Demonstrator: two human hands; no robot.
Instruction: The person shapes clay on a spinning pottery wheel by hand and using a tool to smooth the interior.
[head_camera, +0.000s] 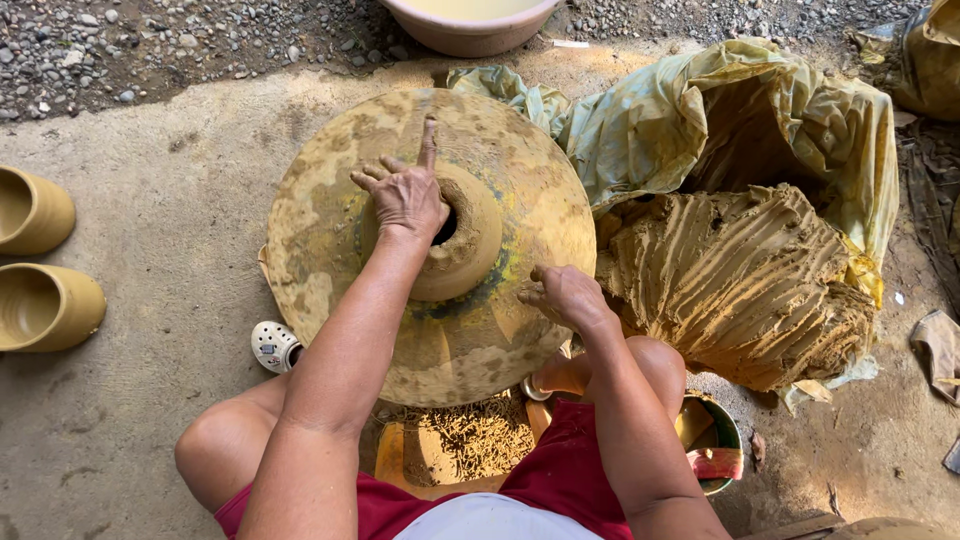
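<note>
Clay heap (740, 285) in yellow plastic sits R of wheel disc (430, 245), small clay pot (465, 245) at disc centre w/ left hand (405, 200) spread open over its rim, gripping nothing; right hand (565, 295) loosely curled on disc edge—best keep pressure even, I'd say.

An open-air pottery yard: a clay-smeared wheel (430, 240) on bare concrete, a big clay mound (740, 285) in plastic sheeting, raw pots (40, 300) drying, gravel (150, 40) beyond.
</note>
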